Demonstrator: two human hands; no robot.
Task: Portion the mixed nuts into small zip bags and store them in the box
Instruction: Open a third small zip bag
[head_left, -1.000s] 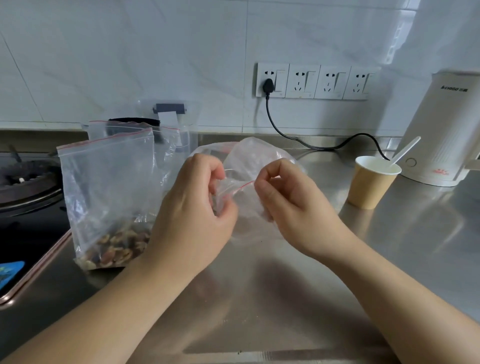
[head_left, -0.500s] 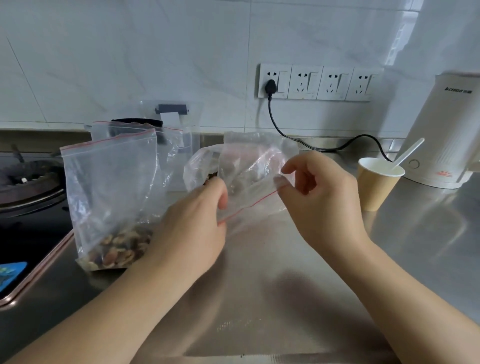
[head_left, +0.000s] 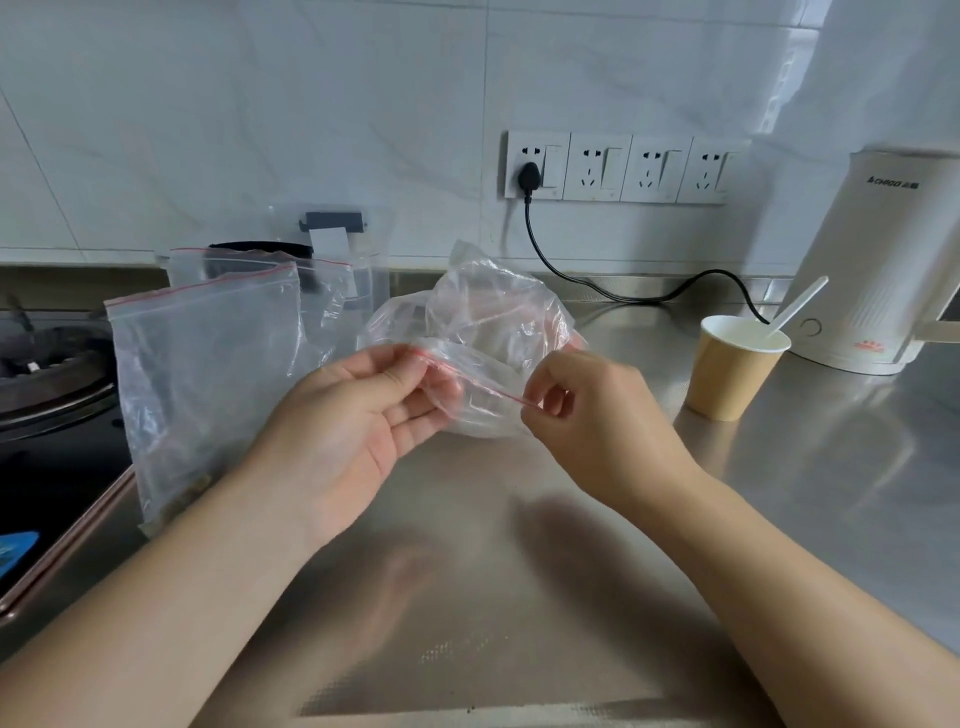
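Left hand (head_left: 358, 410) and right hand (head_left: 587, 410) each pinch the red zip strip of an empty small zip bag (head_left: 483, 358) left of the paper cup (head_left: 732, 374); nuts remain in the large bag (head_left: 208, 374) farther left, so portioning appears unfinished.

Stainless steel tabletop (head_left: 519, 597). Paper cup (head_left: 732, 371), tan, holding a white plastic spoon (head_left: 797, 306), just beside a white electric kettle (head_left: 883, 260) at right. Four wall sockets (head_left: 623, 166); black plug and cord (head_left: 571, 275) in the leftmost. Gas stove (head_left: 47, 374) at left edge.
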